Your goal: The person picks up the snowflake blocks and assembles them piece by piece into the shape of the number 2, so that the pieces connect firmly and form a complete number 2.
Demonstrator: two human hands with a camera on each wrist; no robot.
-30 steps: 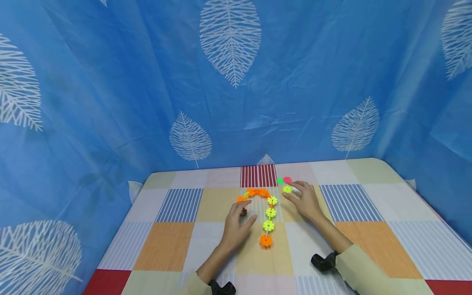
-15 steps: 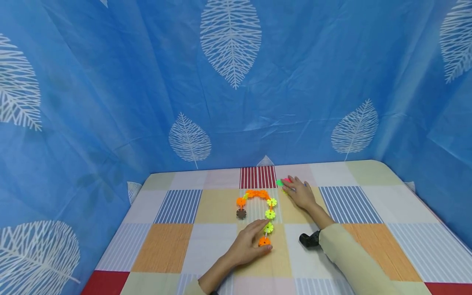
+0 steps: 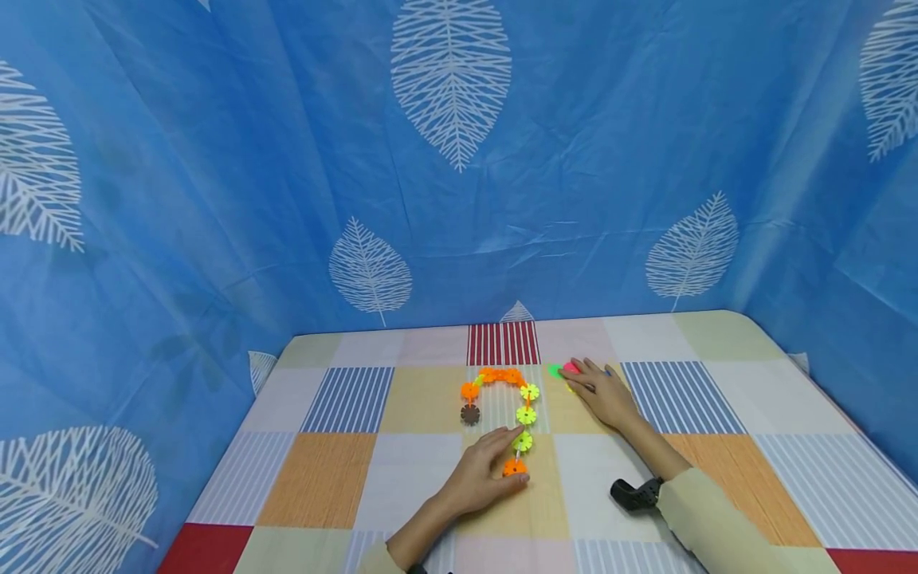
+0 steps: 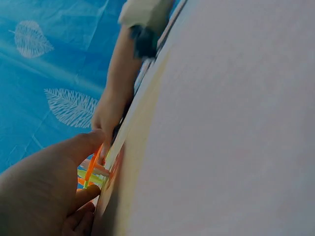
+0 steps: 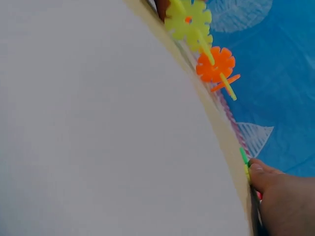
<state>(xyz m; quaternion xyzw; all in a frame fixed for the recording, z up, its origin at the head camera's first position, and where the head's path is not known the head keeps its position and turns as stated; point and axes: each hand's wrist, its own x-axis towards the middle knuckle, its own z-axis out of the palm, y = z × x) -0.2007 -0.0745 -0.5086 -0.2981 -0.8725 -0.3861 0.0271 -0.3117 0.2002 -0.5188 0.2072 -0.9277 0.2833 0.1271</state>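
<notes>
In the head view a chain of snowflake discs lies on the patterned cloth in an arch. Several yellow discs (image 3: 527, 415) run down its right side to an orange disc (image 3: 514, 469). A brown disc (image 3: 469, 414) ends its left side. My left hand (image 3: 476, 478) rests at the lower right end, its thumb and relaxed fingers spread around the orange disc; whether they press it is unclear. My right hand (image 3: 606, 399) lies with extended fingers over loose discs. A pink disc (image 3: 570, 367) and a green disc (image 3: 555, 371) show past its fingertips; others are mostly covered.
The checked tablecloth (image 3: 416, 470) spreads over the table, with a blue leaf-print curtain (image 3: 574, 159) behind and at both sides. A black wrist device (image 3: 637, 494) sits on my right wrist.
My left hand moved from beside the brown disc to the chain's lower right end, then stayed. My right hand came down over the loose discs; they have shifted slightly right and nearer.
</notes>
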